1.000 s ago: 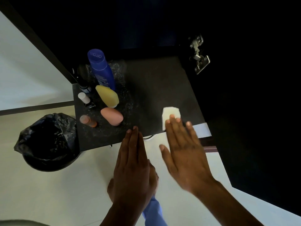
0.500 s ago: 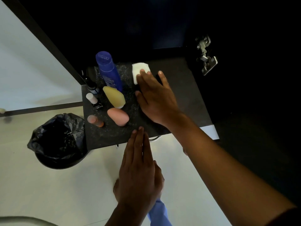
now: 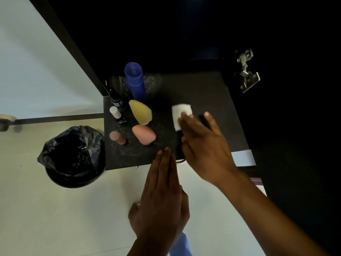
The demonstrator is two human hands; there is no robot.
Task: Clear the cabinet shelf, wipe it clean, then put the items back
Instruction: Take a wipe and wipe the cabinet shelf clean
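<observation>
White, the folded wipe (image 3: 180,115) is pressed flat on the dark shelf (image 3: 206,93) at frame centre by the straight, slightly spread fingers of the right hand (image 3: 204,145). The left hand (image 3: 162,196), fingers straight and together, is laid on the shelf's front edge. A blue can (image 3: 135,80), yellow bottle (image 3: 141,111) and pink bottle (image 3: 144,133) are grouped left of the wipe. A black-lined bin (image 3: 73,156) is seen at lower left.

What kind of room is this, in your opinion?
Probably a bathroom: toiletries such as a blue spray can stand on a dark cabinet shelf, beside a lined bin on pale floor tiles.
</observation>
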